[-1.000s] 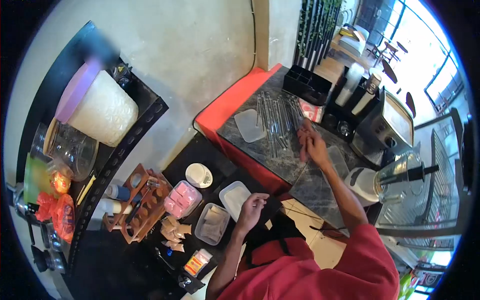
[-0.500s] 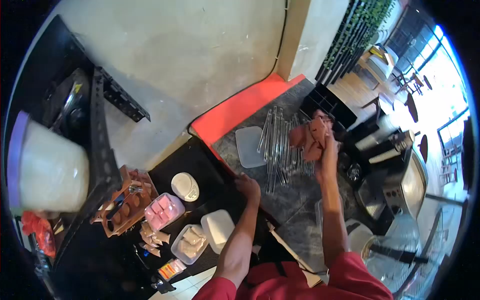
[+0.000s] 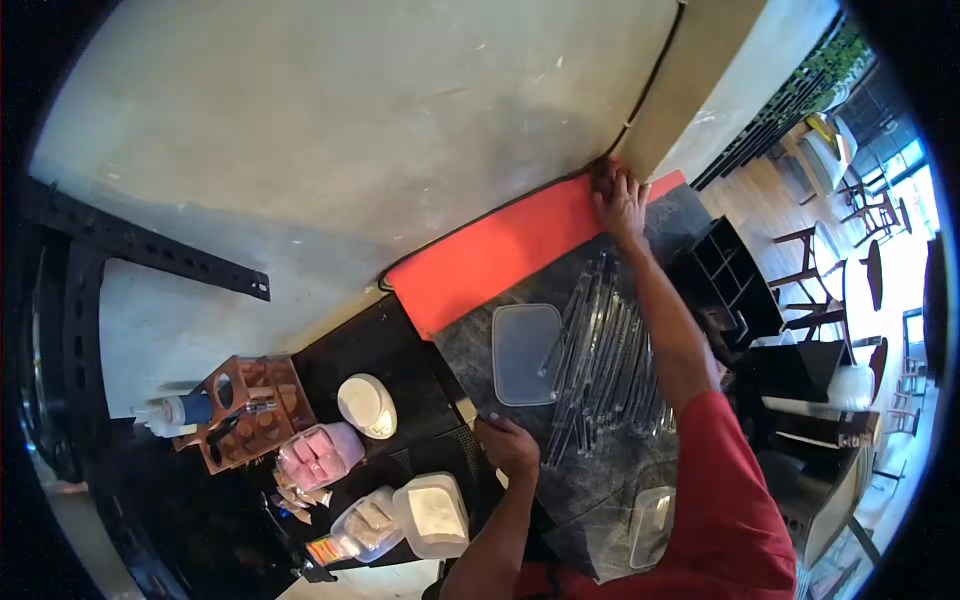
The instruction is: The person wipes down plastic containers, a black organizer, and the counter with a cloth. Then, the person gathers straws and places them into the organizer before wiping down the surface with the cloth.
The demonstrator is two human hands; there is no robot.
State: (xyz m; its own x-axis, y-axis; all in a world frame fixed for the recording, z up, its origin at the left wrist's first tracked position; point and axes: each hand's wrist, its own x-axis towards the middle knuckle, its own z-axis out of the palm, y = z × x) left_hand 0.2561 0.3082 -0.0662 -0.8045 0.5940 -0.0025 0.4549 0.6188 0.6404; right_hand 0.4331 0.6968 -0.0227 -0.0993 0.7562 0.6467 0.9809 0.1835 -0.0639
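The right hand [image 3: 624, 208] reaches to the far corner of the red strip [image 3: 500, 250], its fingers over what looks like a bunched, dark reddish-brown cloth [image 3: 606, 172]. The cloth sits at the strip's far end, against the foot of the wall [image 3: 380, 130]; whether the fingers grip it or only press on it, I cannot tell. The black cable [image 3: 652, 75] comes down the wall right beside it — a sideways sweep there could snag it.

The left hand [image 3: 510, 445] rests at the near edge of the marbled counter [image 3: 580, 490], fingers bent; the view does not show whether they clasp that edge.

Alongside the right forearm lies a loose spread of slim transparent sticks [image 3: 605, 360]. A low elbow or sleeve could scatter them, or knock the black compartment organizer [image 3: 735, 275] to its right. The translucent plastic container [image 3: 525, 355] touches or nearly touches the sticks, so a shove could pass from one to the other. Beyond the left hand stand the round white scale [image 3: 367, 405] and a tub of pink packets [image 3: 318, 455] — both well apart from either hand.
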